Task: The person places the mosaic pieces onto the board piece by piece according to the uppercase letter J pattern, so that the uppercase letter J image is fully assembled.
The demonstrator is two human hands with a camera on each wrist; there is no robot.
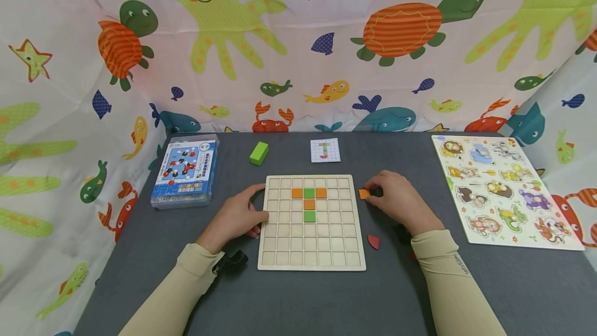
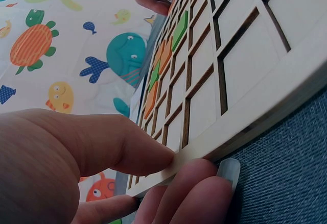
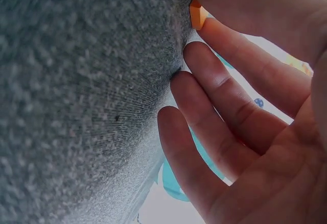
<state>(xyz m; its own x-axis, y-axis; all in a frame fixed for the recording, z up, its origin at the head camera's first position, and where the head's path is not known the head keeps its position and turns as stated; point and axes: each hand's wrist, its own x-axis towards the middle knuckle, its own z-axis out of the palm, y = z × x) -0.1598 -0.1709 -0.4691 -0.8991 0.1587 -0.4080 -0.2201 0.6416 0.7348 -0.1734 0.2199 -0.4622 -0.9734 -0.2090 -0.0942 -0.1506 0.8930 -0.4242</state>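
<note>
Right hand (image 1: pixel 396 198): thumb and forefinger pinching the orange tile (image 1: pixel 364 194), on the hand's left. Board (image 1: pixel 311 268) lies just beyond tile, further left; right hand nearer tile. Left hand (image 1: pixel 238 217): clamped on board edge to its right.

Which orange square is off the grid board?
The orange square pinched by the right hand; the other three orange squares lie in cells of the grid board.

Evenly bright head view, soft shadows, dimmer right wrist view
</note>
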